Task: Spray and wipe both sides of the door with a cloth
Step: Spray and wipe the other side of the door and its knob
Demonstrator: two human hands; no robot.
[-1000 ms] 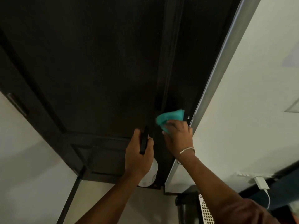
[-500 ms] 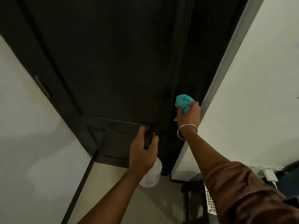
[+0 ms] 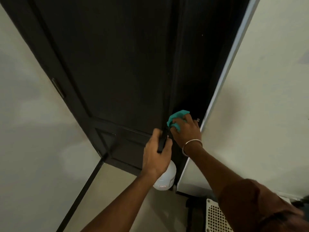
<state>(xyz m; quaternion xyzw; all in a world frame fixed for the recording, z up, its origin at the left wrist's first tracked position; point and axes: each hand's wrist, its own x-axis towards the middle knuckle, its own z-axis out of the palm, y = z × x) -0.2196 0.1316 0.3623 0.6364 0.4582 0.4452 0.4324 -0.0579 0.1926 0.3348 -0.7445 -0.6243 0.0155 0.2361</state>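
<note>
Two hands up against a dark door (image 3: 117, 67), seen from above at a steep downward angle. Left hand (image 3: 154, 158) wrapped around the black trigger head of a spray bottle (image 3: 165, 179), fingers curled over the grip, white translucent body hanging below the palm with a small label near its base. Right hand (image 3: 186, 129) clutching a bunched teal cloth (image 3: 176, 118), pressing it against the dark surface just right of the door's vertical edge, low down and close to the spray head. Thin metal bangle (image 3: 192, 145) around the right wrist; brown sleeve (image 3: 254, 203) bunched at the upper arm. Small metal knob (image 3: 198, 120) just beyond the right knuckles. Pale wall (image 3: 26, 131) on the left, a second pale wall (image 3: 267, 97) with a light metal edge strip on the right. Pale floor (image 3: 117, 190) at the door's foot. White perforated basket (image 3: 215, 216) at the lower right corner, only partly in view.
</note>
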